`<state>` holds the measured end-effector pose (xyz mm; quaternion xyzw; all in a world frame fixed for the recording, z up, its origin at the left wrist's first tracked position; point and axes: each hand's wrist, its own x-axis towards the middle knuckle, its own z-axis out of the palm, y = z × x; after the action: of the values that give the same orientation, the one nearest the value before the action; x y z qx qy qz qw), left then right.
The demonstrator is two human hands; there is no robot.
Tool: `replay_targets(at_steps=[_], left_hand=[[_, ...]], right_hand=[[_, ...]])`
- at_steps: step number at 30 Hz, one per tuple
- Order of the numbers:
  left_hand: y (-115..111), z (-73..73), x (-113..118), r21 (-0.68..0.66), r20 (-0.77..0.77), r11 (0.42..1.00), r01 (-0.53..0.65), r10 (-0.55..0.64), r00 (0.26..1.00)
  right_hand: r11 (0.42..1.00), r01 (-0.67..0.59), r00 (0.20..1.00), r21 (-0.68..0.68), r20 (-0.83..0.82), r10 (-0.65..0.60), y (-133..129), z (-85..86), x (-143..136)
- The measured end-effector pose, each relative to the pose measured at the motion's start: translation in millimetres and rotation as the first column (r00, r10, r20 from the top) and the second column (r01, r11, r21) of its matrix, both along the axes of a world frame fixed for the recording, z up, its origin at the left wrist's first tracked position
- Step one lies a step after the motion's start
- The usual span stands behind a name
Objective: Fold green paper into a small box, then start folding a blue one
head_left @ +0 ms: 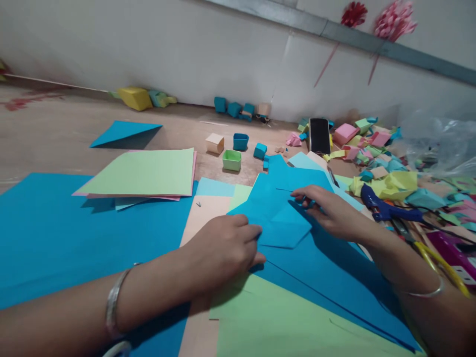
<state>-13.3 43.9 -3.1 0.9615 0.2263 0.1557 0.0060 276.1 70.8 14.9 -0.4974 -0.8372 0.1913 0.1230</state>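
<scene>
My left hand [226, 250] is closed on the left edge of a folded blue sheet of paper [284, 225], with the thumb below and the fingers curled above. The sheet has a slanted flap and visible creases. My right hand [325, 208] hovers at the right side of this paper, its fingers loosely bent and the thumb a little apart; whether the fingertips touch the paper is hard to tell. Under both hands lie more blue paper [334, 277] and a light green sheet [297, 317]. A peach sheet [203, 223] shows beside my left hand.
A green-topped paper stack [148, 173] lies on a large blue sheet [74, 228] at left. Small paper boxes [232, 160] stand behind. On the right are a phone [320, 135], a blue glue gun [386, 206], yellow-handled scissors [441, 267], and many paper pieces [383, 153].
</scene>
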Motion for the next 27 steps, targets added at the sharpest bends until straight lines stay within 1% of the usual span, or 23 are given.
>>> replay_targets(at_steps=[2, 5, 7, 10, 12, 14, 16, 18, 20, 22, 25, 27], left_hand=[[5.3, 4.2, -0.1, 0.026, -0.023, 0.999, -0.024, 0.024, 0.999], [11.0, 6.9, 0.4, 0.010, -0.074, 0.993, -0.119, 0.120, 0.990], [12.8, 6.5, 1.4, -0.018, -0.090, 0.987, -0.162, 0.160, 0.983], [14.2, 5.1, 2.7, -0.039, -0.061, 0.976, -0.216, 0.213, 0.975], [14.4, 4.5, 2.9, -0.040, -0.032, 0.968, -0.248, 0.247, 0.969], [13.4, 4.5, 2.8, -0.039, -0.016, 0.963, -0.268, 0.268, 0.963], [11.0, 4.2, 2.9, -0.047, -0.017, 0.961, -0.272, 0.271, 0.962], [7.3, 3.2, 3.4, -0.058, -0.023, 0.960, -0.273, 0.272, 0.962], [2.7, 1.6, 4.3, -0.081, -0.026, 0.961, -0.263, 0.262, 0.965], [-2.0, 0.5, 5.3, -0.117, -0.020, 0.963, -0.243, 0.242, 0.970], [-6.9, 1.6, 6.0, -0.185, -0.022, 0.956, -0.228, 0.228, 0.973], [-7.6, 2.9, 5.8, -0.226, -0.040, 0.943, -0.243, 0.240, 0.970]], right_hand=[[0.999, -0.030, 0.999, 0.020, -0.035, 0.030, -3.8, 0.8, -5.9], [0.981, -0.192, 0.981, -0.010, -0.039, 0.192, -10.1, 4.5, -14.0], [0.960, -0.279, 0.960, 0.022, -0.017, 0.280, -13.6, 5.8, -17.5], [0.946, -0.293, 0.956, 0.135, 0.072, 0.286, -18.4, 3.6, -20.8], [0.929, -0.307, 0.947, 0.207, 0.166, 0.276, -21.9, 1.1, -22.8], [0.896, -0.327, 0.933, 0.299, 0.250, 0.257, -26.0, -0.2, -25.6], [0.858, -0.359, 0.922, 0.367, 0.285, 0.264, -29.7, -0.1, -29.1], [0.838, -0.408, 0.906, 0.362, 0.271, 0.325, -32.1, 0.4, -32.6], [0.830, -0.468, 0.881, 0.303, 0.239, 0.409, -33.3, 0.1, -35.5], [0.826, -0.505, 0.861, 0.249, 0.211, 0.463, -34.4, -1.1, -38.0], [0.828, -0.515, 0.856, 0.222, 0.182, 0.484, -37.1, -2.8, -41.9], [0.842, -0.491, 0.871, 0.222, 0.137, 0.472, -38.8, -3.1, -44.4]])
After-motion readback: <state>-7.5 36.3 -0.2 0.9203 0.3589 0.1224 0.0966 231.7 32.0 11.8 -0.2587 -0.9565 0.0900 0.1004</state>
